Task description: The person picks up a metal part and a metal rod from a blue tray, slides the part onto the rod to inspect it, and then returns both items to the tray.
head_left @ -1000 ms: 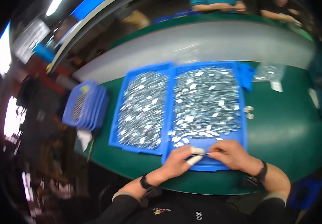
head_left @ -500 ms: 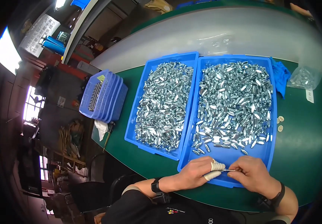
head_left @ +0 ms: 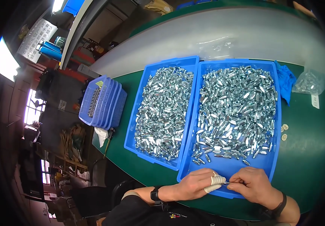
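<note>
Over the near edge of the right blue tray, my two hands meet. My left hand wears pale ribbed finger covers on its thumb and forefinger, which are closed in a pinch; what sits inside that pinch is mostly hidden. A thin metal rod sticks out between the hands. Its other end is pinched by the thumb and forefinger of my right hand. Many small shiny hexagonal metal fittings fill most of the right tray, with a few scattered toward its near end.
A second blue tray of similar fittings stands alongside on the left. Stacked purple-blue baskets are farther left. Right of the trays lie a blue glove-like item, a clear bag of parts and small pale discs on the green table.
The trays and hands sit slightly lower in the picture, as the view has shifted. Both hands keep nearly the same pinch on the rod.
</note>
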Available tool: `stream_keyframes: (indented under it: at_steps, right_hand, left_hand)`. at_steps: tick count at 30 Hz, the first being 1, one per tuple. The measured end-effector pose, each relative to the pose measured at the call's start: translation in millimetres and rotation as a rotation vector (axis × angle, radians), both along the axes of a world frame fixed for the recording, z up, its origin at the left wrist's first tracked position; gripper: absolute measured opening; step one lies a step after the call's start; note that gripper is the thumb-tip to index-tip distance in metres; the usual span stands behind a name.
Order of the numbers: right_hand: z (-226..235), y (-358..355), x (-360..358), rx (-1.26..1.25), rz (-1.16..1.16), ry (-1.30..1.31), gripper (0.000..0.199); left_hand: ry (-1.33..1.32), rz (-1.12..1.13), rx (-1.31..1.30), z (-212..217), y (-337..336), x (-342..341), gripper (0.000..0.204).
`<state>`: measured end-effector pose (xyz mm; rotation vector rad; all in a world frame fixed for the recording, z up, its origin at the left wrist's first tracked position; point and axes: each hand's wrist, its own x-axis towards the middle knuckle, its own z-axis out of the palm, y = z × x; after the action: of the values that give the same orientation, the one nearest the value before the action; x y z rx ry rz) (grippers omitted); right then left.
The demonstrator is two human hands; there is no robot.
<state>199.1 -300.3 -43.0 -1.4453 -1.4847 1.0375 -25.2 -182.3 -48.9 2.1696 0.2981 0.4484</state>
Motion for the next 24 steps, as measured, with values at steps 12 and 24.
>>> stream_keyframes:
  at_steps: [12, 24]
  right_hand:
    - [-6.7, -4.1, 1.6, 0.045, 0.032, -0.045, 0.015]
    - [7.1, -1.2, 1.5, -0.124, -0.017, 0.061, 0.018]
  left_hand:
    - [-0.023, -0.009, 0.027, -1.1, -2.1, 0.8, 0.029]
    - [-0.013, 0.010, 0.012, -0.6, 0.7, 1.7, 0.027]
